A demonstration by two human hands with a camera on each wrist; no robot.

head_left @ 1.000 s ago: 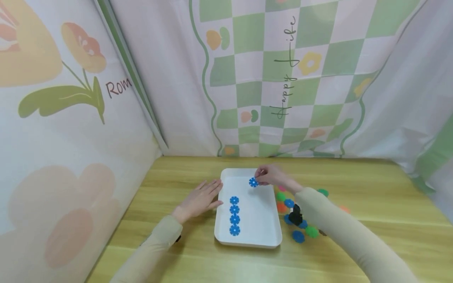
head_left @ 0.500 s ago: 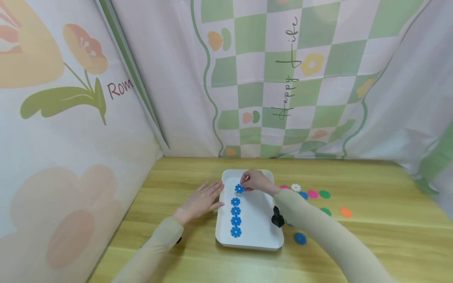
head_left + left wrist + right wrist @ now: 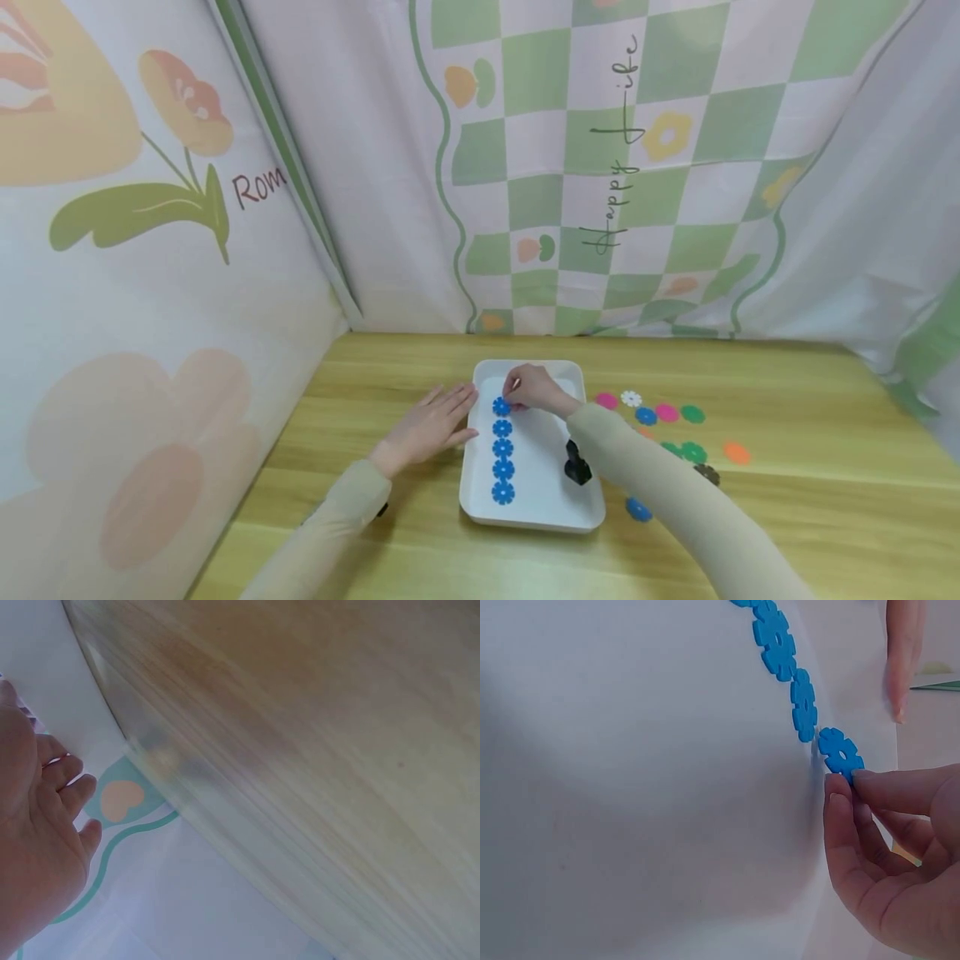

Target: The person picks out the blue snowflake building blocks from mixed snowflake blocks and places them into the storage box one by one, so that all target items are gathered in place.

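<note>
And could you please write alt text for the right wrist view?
The right hand pinches a blue disc by its edge, just past the end of a row of blue discs in a white tray. Part of the left hand shows at top right.

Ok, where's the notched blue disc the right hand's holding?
In the head view, the blue disc is in the right hand, near the far left corner of the white rectangular tray, beyond four blue discs.
</note>
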